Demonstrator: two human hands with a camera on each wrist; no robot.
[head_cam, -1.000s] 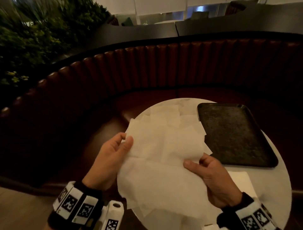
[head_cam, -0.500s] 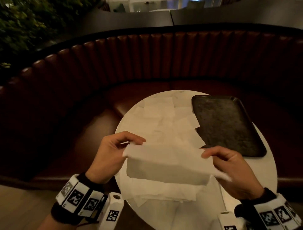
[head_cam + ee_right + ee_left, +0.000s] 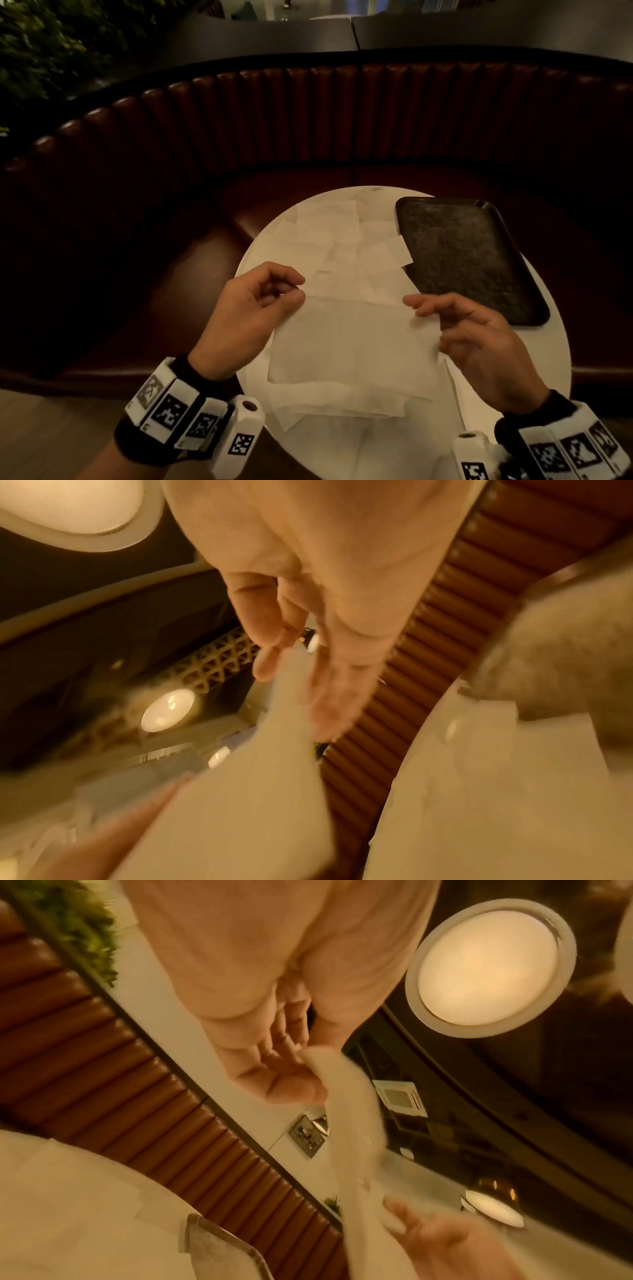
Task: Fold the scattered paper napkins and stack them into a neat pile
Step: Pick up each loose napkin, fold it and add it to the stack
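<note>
I hold one white paper napkin [image 3: 352, 342] folded in half above the near part of the round white table [image 3: 548, 349]. My left hand [image 3: 274, 291] pinches its upper left corner between thumb and fingers. My right hand [image 3: 431, 308] pinches the upper right corner. In the left wrist view the napkin [image 3: 352, 1123] hangs from my left hand's fingertips [image 3: 308, 1085]. In the right wrist view, blurred, the napkin [image 3: 257, 791] runs down from my right hand's fingers [image 3: 270, 666]. Several unfolded napkins [image 3: 335, 240] lie scattered over the far half of the table, and more lie under the held one [image 3: 342, 404].
A dark rectangular tray [image 3: 469, 257] sits on the table's right side, its left edge touching a few napkins. A curved brown leather bench [image 3: 342, 120] wraps round the table. Green plants [image 3: 41, 44] stand at the upper left.
The flat open napkin was lifted and its far edge brought over toward me, so it is now folded in half. Both hands moved from its sides to pinch the top corners.
</note>
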